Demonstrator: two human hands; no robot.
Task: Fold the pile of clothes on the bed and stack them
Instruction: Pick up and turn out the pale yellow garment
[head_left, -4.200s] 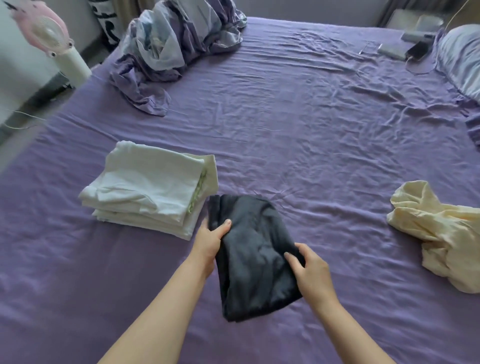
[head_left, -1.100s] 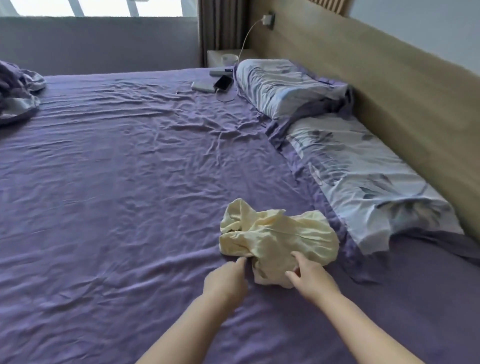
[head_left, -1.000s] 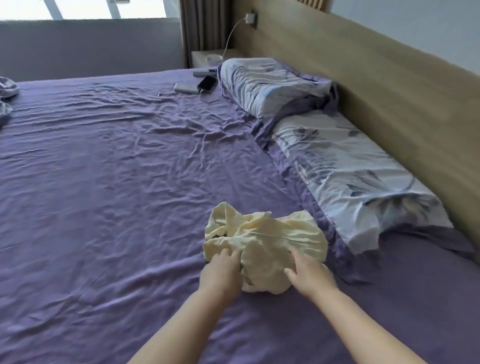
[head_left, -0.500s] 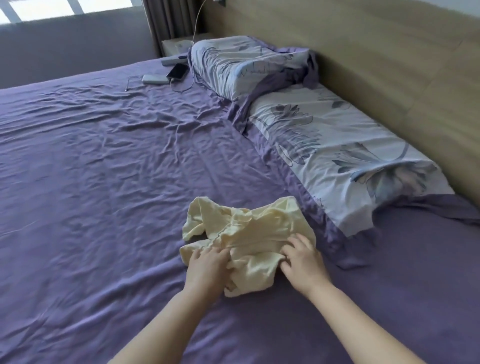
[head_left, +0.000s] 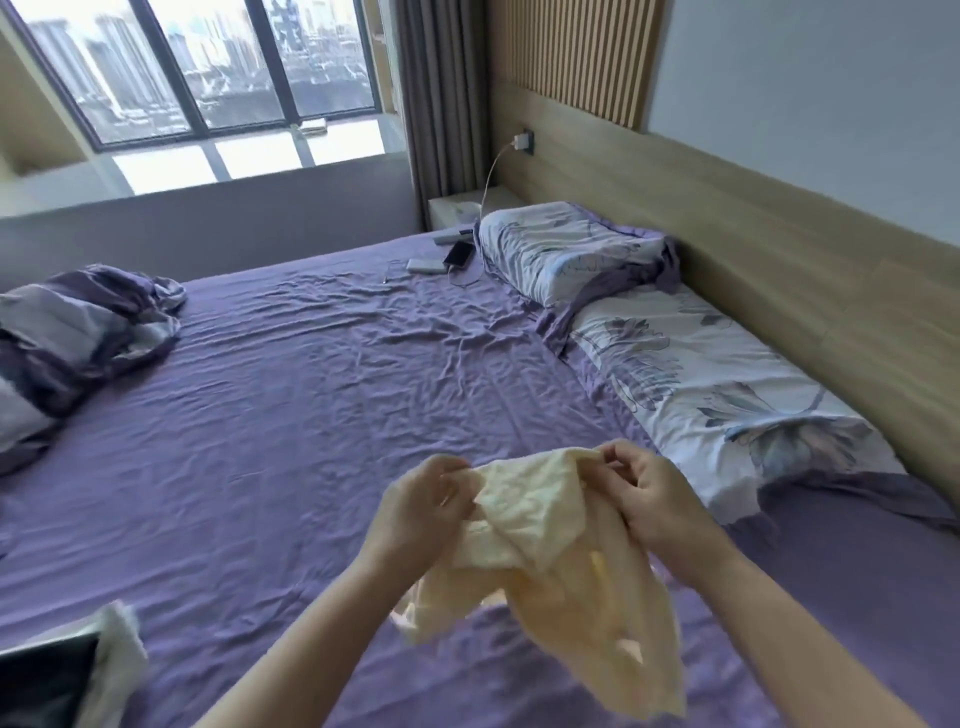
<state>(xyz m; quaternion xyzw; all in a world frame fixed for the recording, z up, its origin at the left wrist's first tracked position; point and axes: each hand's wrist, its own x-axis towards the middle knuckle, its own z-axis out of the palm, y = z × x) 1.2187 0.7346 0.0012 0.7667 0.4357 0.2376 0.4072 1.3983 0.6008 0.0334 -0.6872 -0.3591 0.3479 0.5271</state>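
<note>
Hanging above the near part of the bed (head_left: 322, 426), a pale yellow garment (head_left: 550, 561) is held up by both hands. Its top edge is pinched by the left hand (head_left: 421, 514), whose fingers are curled round a fold of the cloth, and by the right hand (head_left: 649, 504), whose thumb and fingers are closed on the other end of that edge. The rest of the garment droops crumpled between and below the forearms, its lowest part hanging just over the purple sheet; whether it touches the sheet cannot be told. At the near left corner a dark folded garment (head_left: 41, 686) is seen lying on a white folded one (head_left: 117, 660), both cut off by the frame edge. At the far left a bundled purple-and-grey quilt (head_left: 78, 332) is heaped on the bed. Along the right side two floral pillows (head_left: 717, 384) are laid against the wooden headboard (head_left: 779, 249). At the far side, beside the farther pillow, a phone (head_left: 458, 253) and a white power bank (head_left: 426, 266) are seen on the sheet, with a cable (head_left: 491, 171) led up to a wall socket.
</note>
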